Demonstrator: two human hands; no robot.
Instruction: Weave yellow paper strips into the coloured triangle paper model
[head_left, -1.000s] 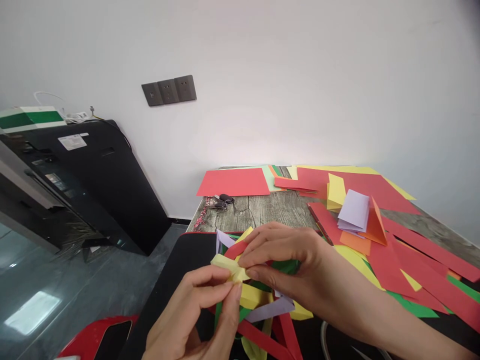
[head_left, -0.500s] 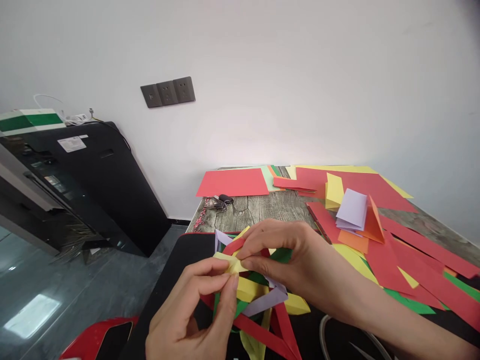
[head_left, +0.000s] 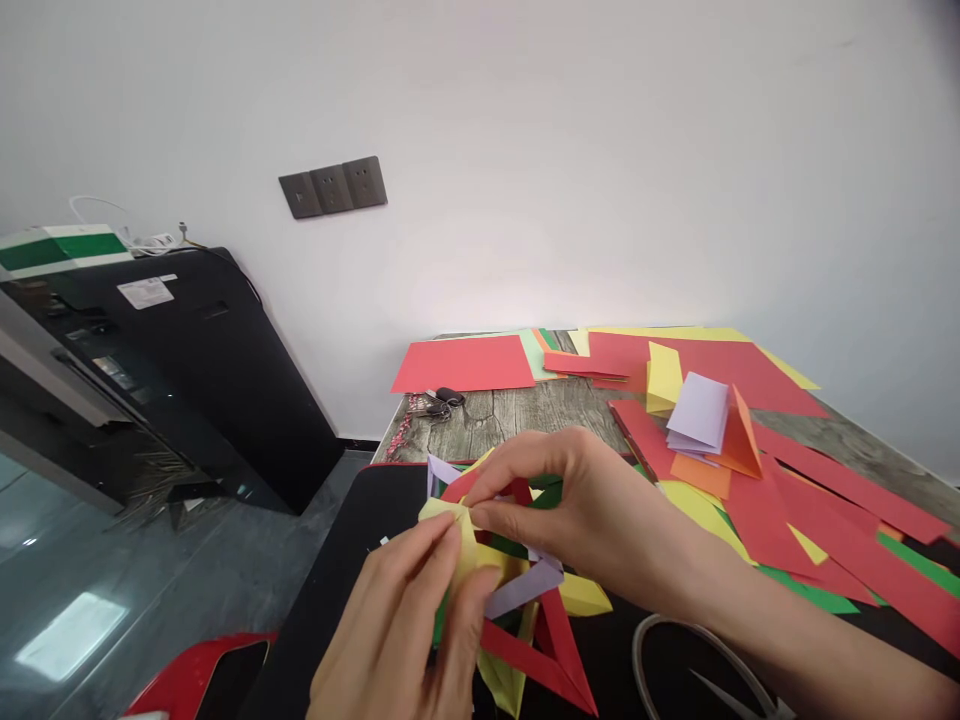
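A pale yellow folded paper (head_left: 466, 548) is between my two hands, above a tangle of folded strips in red, purple, yellow and green. My left hand (head_left: 409, 610) has its fingers closed on the paper's left side, the thumb lower down by its edge. With thumb and forefinger, my right hand (head_left: 536, 490) pinches the paper's upper right part. Just below the hands lie a red folded strip (head_left: 536, 668) and a purple strip (head_left: 525, 588). The hands hide part of the tangle.
Red sheets (head_left: 465, 363), folded purple paper (head_left: 699, 412) and coloured strips cover much of the wooden table (head_left: 517, 412). Keys (head_left: 439, 402) lie at its left. Scissors (head_left: 720, 690) are at the lower right. A black cabinet (head_left: 247, 380) stands left.
My left hand has turned and its fingers have moved up over the pale yellow paper, of which more shows. My right hand has shifted slightly left, still pinching.
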